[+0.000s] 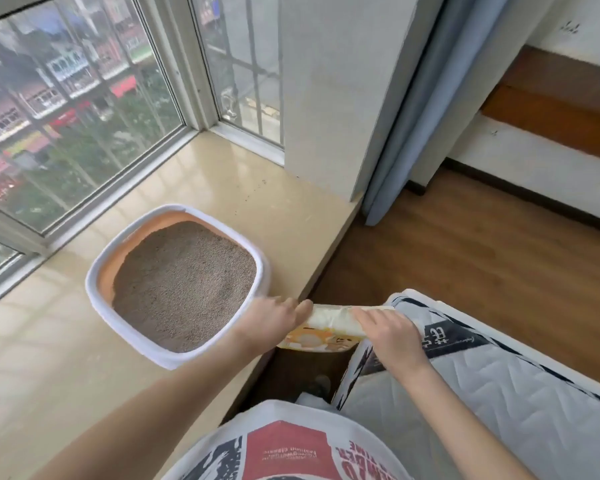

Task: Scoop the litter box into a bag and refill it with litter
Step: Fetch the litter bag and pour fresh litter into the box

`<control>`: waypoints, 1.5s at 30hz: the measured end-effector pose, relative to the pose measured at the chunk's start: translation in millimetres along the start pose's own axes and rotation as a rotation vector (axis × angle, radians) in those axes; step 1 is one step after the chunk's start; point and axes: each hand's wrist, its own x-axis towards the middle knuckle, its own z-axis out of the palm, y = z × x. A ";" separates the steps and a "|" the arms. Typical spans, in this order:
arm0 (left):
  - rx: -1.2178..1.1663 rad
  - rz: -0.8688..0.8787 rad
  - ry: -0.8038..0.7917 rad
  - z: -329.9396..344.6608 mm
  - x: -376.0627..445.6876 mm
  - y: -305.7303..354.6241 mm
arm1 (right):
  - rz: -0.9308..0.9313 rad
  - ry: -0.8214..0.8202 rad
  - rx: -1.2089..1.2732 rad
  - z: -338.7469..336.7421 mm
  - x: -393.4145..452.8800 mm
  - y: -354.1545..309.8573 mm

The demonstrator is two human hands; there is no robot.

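On view are one litter box (94, 289) filled with litter (184, 285), one litter bag (329, 327), two hands, one mattress (499, 375) and one curtain (406, 109).

I see both bare forearms reaching forward; my left hand (276, 318) and right hand (388, 336) lie palm-down, fingers curled over one bundle.

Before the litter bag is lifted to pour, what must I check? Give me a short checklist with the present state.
1. Both hands on the litter bag: ok, left hand and right hand at its top.
2. Bag opened: cannot tell.
3. Litter box fully on the sill: not ok, near corner overhangs the edge.
4. Room for more litter: ok, orange wall shows.
5. Clumps scooped out: cannot tell.
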 end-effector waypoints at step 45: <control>0.021 0.909 0.531 -185.5 668.4 31.0 | 0.909 0.294 -0.411 -49.6 106.7 456.3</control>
